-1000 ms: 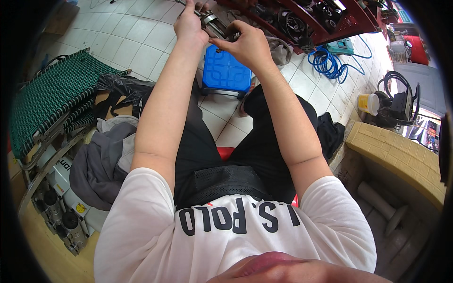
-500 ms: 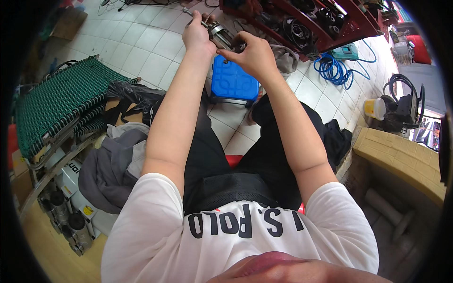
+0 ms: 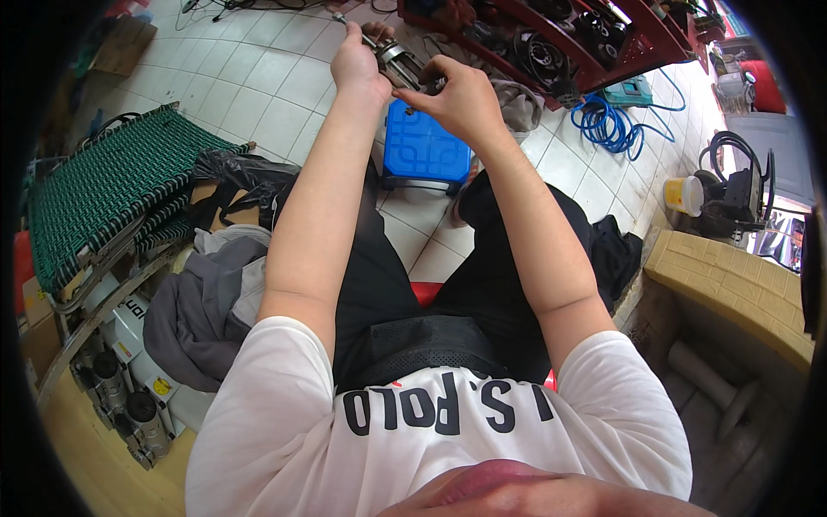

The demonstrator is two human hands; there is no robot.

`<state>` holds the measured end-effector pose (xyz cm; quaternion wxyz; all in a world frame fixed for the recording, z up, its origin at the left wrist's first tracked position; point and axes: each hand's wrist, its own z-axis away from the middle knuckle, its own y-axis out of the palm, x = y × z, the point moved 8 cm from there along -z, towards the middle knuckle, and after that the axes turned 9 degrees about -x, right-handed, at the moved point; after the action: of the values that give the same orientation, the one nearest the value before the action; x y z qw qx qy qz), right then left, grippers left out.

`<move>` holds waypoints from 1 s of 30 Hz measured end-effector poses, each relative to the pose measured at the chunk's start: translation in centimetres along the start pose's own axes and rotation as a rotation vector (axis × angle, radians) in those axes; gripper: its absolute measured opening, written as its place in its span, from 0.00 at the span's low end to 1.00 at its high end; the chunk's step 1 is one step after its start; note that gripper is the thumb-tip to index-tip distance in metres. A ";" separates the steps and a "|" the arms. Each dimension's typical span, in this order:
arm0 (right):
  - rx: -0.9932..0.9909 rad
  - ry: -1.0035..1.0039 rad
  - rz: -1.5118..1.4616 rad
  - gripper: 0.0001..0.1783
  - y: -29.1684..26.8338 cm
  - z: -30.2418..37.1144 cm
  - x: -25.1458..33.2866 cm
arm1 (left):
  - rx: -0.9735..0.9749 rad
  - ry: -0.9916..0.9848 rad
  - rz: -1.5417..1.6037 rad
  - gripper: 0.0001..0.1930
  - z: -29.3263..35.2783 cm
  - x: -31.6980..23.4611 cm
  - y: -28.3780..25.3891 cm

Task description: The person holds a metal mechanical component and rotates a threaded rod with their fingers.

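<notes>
Both arms stretch forward over the blue plastic stool (image 3: 428, 148), which stands between my knees. My left hand (image 3: 358, 72) is closed around a metal puller (image 3: 400, 62), a rod-ended tool with a ring and long prongs. Its rod sticks out past the left fingers, toward the far left. My right hand (image 3: 466, 95) grips the other end of the puller, thumb below and index finger above. A small dark part shows between those fingers, too small to make out. Palms and fingers hide much of the tool.
A red metal rack (image 3: 594, 43) with dark round parts stands far right. Beside it a coiled blue hose (image 3: 607, 127) lies on white tiles. A green woven folding chair (image 3: 112, 189) and grey cloth (image 3: 202, 310) are at left. A yellowish ledge (image 3: 728, 289) is at right.
Both hands keep their hold on the puller, with hardly any visible shift. The whole view has moved very slightly.
</notes>
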<state>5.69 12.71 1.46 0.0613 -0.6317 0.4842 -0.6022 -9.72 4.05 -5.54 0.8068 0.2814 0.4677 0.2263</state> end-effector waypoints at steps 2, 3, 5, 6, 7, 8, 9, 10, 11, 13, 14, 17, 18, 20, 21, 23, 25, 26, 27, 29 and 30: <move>-0.012 -0.023 0.014 0.23 0.1 0.0 0.0 | -0.029 0.008 -0.003 0.18 0.3 0.1 -0.1; -0.007 -0.019 0.014 0.22 0.1 0.0 -0.1 | -0.043 0.012 -0.005 0.18 0.5 0.0 -0.1; 0.003 -0.012 0.012 0.22 0.1 0.0 -0.1 | -0.060 0.017 0.006 0.18 0.5 -0.1 -0.2; 0.005 0.006 -0.014 0.24 0.2 -0.1 -0.3 | -0.069 0.020 0.012 0.18 0.4 -0.1 -0.3; 0.006 0.023 -0.040 0.26 0.3 -0.1 -0.4 | -0.032 0.008 0.025 0.19 0.3 -0.1 -0.2; 0.006 0.041 -0.067 0.29 0.4 -0.2 -0.6 | 0.005 -0.005 0.037 0.19 0.2 -0.2 -0.2; -0.002 0.037 -0.068 0.29 0.4 -0.2 -0.6 | 0.042 -0.017 0.049 0.19 0.0 -0.2 -0.1; -0.011 0.033 -0.070 0.29 0.4 -0.2 -0.6 | 0.038 -0.020 0.061 0.20 -0.2 -0.1 -0.2; -0.019 0.030 -0.071 0.29 0.4 -0.1 -0.7 | 0.032 -0.026 0.072 0.20 -0.2 0.0 -0.1; -0.019 0.035 -0.066 0.29 0.4 -0.2 -0.8 | 0.024 -0.021 0.071 0.20 0.0 0.0 0.2; -0.019 0.037 -0.064 0.28 0.3 -0.2 -0.9 | 0.022 -0.011 0.059 0.20 0.0 0.0 0.2; -0.019 0.035 -0.083 0.28 0.4 -0.2 -0.8 | 0.012 -0.009 0.075 0.17 0.0 0.1 0.2; -0.006 0.023 -0.053 0.27 0.5 -0.2 -0.6 | 0.008 -0.012 0.088 0.16 0.0 0.1 0.1; 0.021 -0.001 0.009 0.23 0.5 -0.1 -0.2 | -0.004 0.020 0.030 0.15 -0.1 0.0 -0.1; 0.022 0.001 0.009 0.23 0.5 -0.1 -0.2 | -0.010 0.035 0.002 0.15 -0.1 -0.1 -0.2; 0.025 0.004 0.010 0.23 0.5 0.0 -0.2 | -0.027 0.020 -0.013 0.13 -0.1 0.0 -0.4; 0.027 0.012 0.014 0.23 0.6 0.0 -0.4 | -0.042 0.004 -0.008 0.13 -0.1 0.2 -0.4; 0.029 0.015 0.015 0.23 0.6 0.0 -0.4 | -0.048 -0.003 0.002 0.13 -0.1 0.2 -0.5; 0.029 0.014 0.017 0.23 0.6 0.0 -0.4 | -0.054 -0.010 0.013 0.14 -0.1 0.2 -0.5; 0.029 0.013 0.022 0.23 0.6 0.0 -0.4 | -0.009 -0.037 0.064 0.17 -0.1 0.1 -0.3; 0.030 0.014 0.023 0.23 0.6 0.0 -0.4 | 0.013 -0.051 0.089 0.18 0.0 0.1 -0.2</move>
<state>5.43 12.66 0.76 0.0743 -0.6210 0.4828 -0.6130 -9.69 3.94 -5.72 0.8056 0.3130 0.4355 0.2517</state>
